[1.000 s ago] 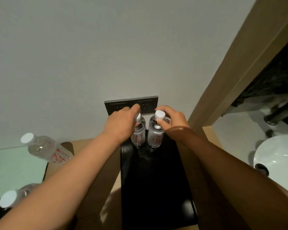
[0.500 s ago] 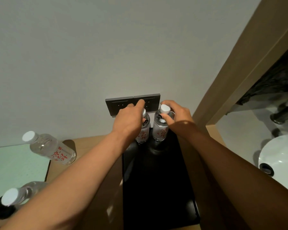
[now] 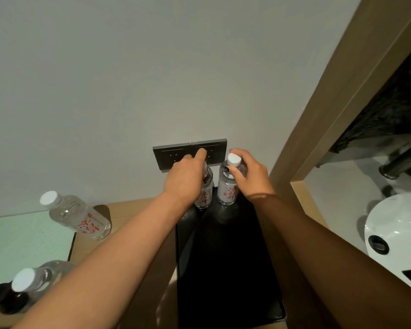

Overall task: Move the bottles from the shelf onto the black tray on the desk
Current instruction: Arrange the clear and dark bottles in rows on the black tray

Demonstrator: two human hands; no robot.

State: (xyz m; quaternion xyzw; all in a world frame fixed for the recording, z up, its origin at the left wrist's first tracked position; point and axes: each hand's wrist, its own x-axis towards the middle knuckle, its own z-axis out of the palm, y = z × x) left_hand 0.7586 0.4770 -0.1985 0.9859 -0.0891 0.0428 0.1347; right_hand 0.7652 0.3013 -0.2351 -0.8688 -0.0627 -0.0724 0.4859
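Both hands gripping two upright bottles [image 3: 227, 191] on black tray [image 3: 226, 257], wall sockets [image 3: 171, 156] behind, two bottles [image 3: 81, 217] left

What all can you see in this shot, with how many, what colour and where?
Bottles on tray: two, clear with white caps and red print, upright at the tray's far end.
Other bottles: two, clear with white caps, on the desk at left.
Black tray: one, black, on the desk.
Desk: one, tan wood.
Mat: one, pale green, desk's left.
Socket panel: one, dark grey, on the wall.
Basin: one, white, far right.
Left hand: gripping the left bottle's top.
Right hand: pinching the right bottle's neck.
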